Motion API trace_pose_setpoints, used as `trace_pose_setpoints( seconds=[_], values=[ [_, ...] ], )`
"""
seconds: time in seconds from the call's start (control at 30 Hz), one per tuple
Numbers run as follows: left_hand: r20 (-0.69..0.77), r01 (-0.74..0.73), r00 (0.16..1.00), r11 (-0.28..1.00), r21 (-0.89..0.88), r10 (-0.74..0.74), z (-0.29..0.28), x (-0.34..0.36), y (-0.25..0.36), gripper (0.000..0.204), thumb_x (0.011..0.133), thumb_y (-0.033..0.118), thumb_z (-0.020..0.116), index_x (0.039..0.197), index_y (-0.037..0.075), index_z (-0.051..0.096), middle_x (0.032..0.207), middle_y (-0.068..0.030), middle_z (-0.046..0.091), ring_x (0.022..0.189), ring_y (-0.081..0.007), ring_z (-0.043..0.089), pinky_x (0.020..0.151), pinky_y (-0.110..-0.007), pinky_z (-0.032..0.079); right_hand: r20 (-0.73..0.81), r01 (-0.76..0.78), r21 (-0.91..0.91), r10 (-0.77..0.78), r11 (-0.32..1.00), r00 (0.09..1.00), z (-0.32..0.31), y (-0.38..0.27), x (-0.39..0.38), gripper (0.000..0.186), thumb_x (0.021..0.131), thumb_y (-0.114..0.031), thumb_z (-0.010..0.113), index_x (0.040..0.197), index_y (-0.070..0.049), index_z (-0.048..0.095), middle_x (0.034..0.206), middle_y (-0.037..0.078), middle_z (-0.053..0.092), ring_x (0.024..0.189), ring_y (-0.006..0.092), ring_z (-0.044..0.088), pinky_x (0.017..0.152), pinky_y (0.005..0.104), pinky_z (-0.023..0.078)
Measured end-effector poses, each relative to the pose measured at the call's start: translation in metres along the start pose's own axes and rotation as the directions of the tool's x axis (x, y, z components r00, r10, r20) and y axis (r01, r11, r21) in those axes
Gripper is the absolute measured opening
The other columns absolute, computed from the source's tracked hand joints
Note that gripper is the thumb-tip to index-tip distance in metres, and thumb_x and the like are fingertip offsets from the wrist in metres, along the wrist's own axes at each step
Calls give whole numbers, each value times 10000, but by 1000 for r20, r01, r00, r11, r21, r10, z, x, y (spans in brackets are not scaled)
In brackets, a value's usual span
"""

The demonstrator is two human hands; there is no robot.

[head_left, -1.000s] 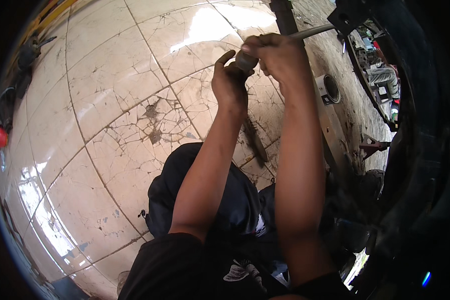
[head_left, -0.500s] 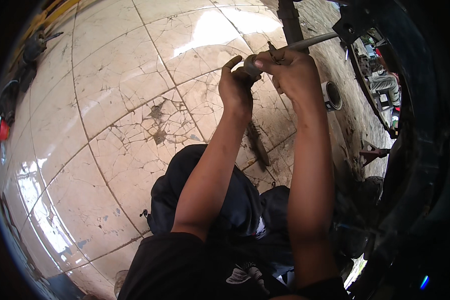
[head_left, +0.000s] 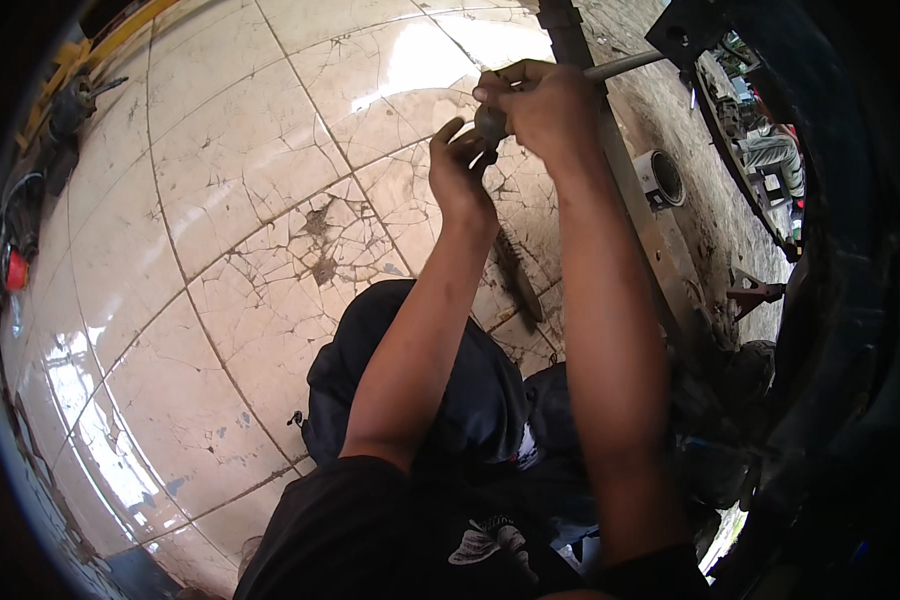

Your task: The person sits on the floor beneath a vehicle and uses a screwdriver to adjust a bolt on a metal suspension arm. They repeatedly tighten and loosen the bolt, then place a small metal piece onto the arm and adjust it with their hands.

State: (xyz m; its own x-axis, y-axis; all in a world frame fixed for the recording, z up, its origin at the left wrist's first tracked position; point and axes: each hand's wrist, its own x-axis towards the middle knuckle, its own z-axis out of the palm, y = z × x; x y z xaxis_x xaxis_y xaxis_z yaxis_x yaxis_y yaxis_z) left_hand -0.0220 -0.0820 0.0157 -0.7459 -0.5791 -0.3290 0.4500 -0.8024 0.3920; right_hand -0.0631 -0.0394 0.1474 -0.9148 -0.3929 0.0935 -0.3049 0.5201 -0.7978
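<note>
My right hand (head_left: pixel 535 110) has its fingers curled on a rounded dark fitting (head_left: pixel 490 124) at the end of a metal rod (head_left: pixel 630 63), which runs up rightward to a black bracket (head_left: pixel 692 35). My left hand (head_left: pixel 458 172) is just below and left of that fitting, index finger raised, other fingers bent round a small dark piece too hidden to name. Beneath the left wrist, a long dark serrated item (head_left: pixel 518 280) lies on the cracked tile floor (head_left: pixel 250 240).
A white-rimmed cylinder (head_left: pixel 660 180) is beside a long beam (head_left: pixel 660 260) on the right, with a rusty stand (head_left: pixel 755 292) nearby. Vehicle framework (head_left: pixel 850 300) fills the right side. Dark parts (head_left: pixel 68 120), a red container (head_left: pixel 17 270) and yellow metalwork (head_left: pixel 105 38) line the left.
Both hands dipped slightly half a second ago; since then the right hand has shifted up and left, its grip shifting on the fitting. My left hand's fingers have moved slightly below it.
</note>
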Motion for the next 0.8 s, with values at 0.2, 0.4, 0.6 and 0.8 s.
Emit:
trace_pose_setpoints(
  seconds=[0.2,0.4,0.6,0.8],
  values=[
    [-187,415,904,895,167,-384,-17,-47,-4,337,1040,265,523,1280,56,635,1082,-132,671,1011,-247,612,995,-459,459,-367,-118,235,200,965,908,-2,76,-101,192,938,-121,855,1073,8,810,979,93,795,724,102,675,604,281,528],
    [-40,600,743,638,483,-669,-40,-62,-69,311,1068,279,576,1219,16,649,1131,-139,692,1044,-271,655,901,-454,515,-528,-142,246,255,959,810,25,199,-151,220,937,-89,812,1144,-15,797,1019,98,776,841,142,682,712,270,548],
    [-169,523,841,689,501,-514,-45,-61,-112,272,1069,111,557,1295,-1,658,1008,-102,655,886,-215,615,792,-357,524,-483,-185,6,164,983,860,19,219,-183,358,888,-64,783,1245,-51,772,1270,183,699,1013,300,719,894,406,568],
    [-52,497,842,735,461,-537,-20,-41,-103,291,967,78,522,1178,13,713,966,-72,647,823,-168,592,785,-325,500,-305,-407,-309,316,859,898,27,289,-214,490,854,-175,849,1318,-65,739,1318,231,666,1264,418,641,1086,508,521]
  ],
)
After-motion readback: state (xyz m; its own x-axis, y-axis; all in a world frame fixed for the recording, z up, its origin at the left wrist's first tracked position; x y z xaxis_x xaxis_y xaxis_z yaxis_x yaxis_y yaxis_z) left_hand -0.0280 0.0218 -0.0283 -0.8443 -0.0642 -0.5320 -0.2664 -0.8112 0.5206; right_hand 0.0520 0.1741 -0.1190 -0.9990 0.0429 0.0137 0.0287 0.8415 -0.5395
